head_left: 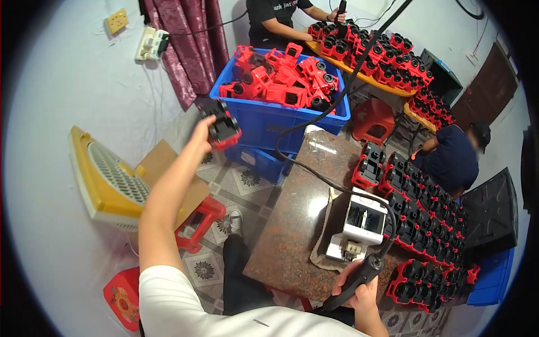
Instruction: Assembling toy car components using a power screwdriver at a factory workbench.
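Toy vehicle (225,128), one, red body with black underside and wheels: left of centre in the frame, beside the blue crate's near left corner, underside up. Held by the left hand (203,133), which is closed on its near edge; some fingers hidden.

Handheld tool (357,282), one, black, corded: bottom of the frame, right of centre. Held by the right hand (365,293), its fingers wrapped round the grip.

Machine (359,230), white, boxy, with dark openings: on the stone-topped table (292,224), just above the tool in the frame.

Vehicles in rows (418,210), red and black, many, undersides up: right of the machine.

Crate (258,118), blue, heaped with red vehicle bodies (281,81): upper centre.

Long table (370,76), yellow-edged, loaded with further vehicles: upper right.

Co-workers, two: one in black (269,22) at the top, one in dark blue (449,160) at right.

Fan (109,180), yellow and grey: left.
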`<action>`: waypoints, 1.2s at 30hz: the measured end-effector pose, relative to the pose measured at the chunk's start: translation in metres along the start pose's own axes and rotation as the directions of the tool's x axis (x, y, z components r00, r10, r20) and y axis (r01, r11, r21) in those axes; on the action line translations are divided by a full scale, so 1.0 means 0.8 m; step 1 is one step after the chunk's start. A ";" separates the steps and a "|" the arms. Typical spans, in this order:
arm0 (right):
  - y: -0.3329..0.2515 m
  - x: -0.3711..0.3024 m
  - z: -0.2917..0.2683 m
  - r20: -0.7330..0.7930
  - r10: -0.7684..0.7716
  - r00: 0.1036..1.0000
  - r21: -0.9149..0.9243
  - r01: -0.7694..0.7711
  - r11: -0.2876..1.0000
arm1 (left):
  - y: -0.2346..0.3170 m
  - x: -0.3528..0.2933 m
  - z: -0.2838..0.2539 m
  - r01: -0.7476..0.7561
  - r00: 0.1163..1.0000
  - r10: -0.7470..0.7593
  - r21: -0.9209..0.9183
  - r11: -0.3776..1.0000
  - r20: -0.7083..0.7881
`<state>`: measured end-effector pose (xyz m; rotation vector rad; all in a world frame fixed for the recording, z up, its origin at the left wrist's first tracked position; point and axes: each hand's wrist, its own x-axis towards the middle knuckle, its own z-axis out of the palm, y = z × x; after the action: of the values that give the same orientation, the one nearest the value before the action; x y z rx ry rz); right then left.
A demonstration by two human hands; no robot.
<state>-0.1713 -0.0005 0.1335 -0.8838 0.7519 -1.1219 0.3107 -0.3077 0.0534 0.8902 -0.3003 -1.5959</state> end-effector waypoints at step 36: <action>0.009 -0.035 0.002 0.042 -0.276 0.960 -0.113 0.279 0.954 | -0.277 -0.455 -0.049 -0.438 0.882 -0.171 0.898 0.046 0.439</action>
<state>-0.1745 0.0283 0.1295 -1.1281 0.6922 -1.3203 0.1693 0.0950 0.0212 1.4333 -2.0559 -1.1599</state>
